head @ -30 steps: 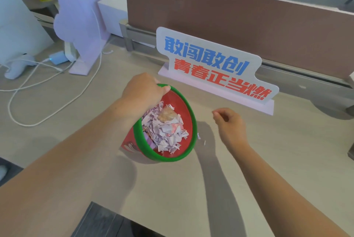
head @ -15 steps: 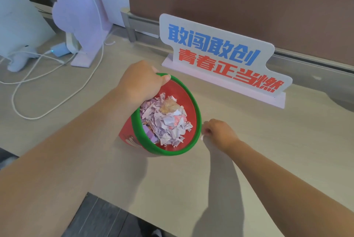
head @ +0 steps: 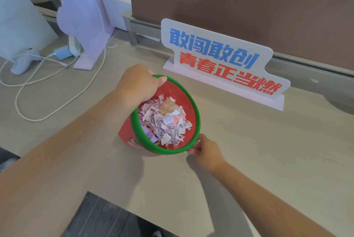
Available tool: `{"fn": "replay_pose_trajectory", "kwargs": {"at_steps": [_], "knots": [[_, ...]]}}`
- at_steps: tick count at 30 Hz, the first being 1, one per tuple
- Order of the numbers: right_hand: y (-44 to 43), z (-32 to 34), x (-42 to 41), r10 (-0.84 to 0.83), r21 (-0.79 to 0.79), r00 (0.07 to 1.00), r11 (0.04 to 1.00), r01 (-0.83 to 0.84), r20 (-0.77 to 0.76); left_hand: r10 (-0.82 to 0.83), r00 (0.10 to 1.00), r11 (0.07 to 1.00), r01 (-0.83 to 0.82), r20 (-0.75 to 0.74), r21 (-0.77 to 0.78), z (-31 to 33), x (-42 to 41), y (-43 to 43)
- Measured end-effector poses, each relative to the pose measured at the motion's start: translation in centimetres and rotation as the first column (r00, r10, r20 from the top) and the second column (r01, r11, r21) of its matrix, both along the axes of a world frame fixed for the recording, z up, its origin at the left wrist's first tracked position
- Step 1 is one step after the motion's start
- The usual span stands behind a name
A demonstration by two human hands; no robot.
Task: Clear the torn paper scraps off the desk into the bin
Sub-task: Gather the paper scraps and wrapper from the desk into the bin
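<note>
At the near rim of the tilted bin (head: 193, 102), being gripped at its far rim by the left hand (head: 138, 85), a last scrap (head: 188, 152) is being pinched by the right hand (head: 207, 153) (fingers closed) just above the surface (head: 268, 150).

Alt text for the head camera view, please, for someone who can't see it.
A left hand tilts a red bin with a green rim, full of torn paper scraps, while the right hand pinches a small scrap at its lower rim. A slogan sign stands behind on the desk.
</note>
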State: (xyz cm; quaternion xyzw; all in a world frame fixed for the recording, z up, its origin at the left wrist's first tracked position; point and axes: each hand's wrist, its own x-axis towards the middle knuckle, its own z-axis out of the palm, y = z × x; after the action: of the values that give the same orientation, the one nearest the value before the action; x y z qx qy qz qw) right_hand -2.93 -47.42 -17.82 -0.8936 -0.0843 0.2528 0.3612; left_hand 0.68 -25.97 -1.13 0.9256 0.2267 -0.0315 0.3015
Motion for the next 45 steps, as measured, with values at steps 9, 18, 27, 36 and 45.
{"fn": "replay_pose_trajectory", "kwargs": {"at_steps": [9, 18, 27, 36, 45], "knots": [[1.9, -0.7, -3.1, 0.064, -0.183, 0.997, 0.982, -0.053, 0.053, -0.027, 0.999, 0.989, 0.031, -0.034, 0.147, 0.2, -1.7, 1.5], [3.8, 5.9, -0.6, -0.387, 0.262, 0.911, 0.902, 0.343, 0.141, 0.051, 0.997, 0.993, -0.046, -0.052, 0.107, -0.3, -3.9, 2.5], [6.1, 10.0, -0.2, -0.161, 0.214, 0.934, 0.972, 0.095, 0.317, 0.107, 0.994, 0.994, -0.106, 0.011, -0.030, -0.1, -5.3, 3.0], [4.0, 11.4, 0.7, -0.334, 0.309, 0.932, 0.910, 0.278, 0.144, 0.205, 0.976, 0.964, -0.190, 0.066, -0.187, -0.1, -5.6, 2.6], [1.4, 14.8, 0.7, -0.408, 0.486, 0.910, 0.812, 0.323, 0.077, 0.460, 0.878, 0.676, -0.250, 0.133, -0.693, -0.8, -6.8, -0.9]]}}
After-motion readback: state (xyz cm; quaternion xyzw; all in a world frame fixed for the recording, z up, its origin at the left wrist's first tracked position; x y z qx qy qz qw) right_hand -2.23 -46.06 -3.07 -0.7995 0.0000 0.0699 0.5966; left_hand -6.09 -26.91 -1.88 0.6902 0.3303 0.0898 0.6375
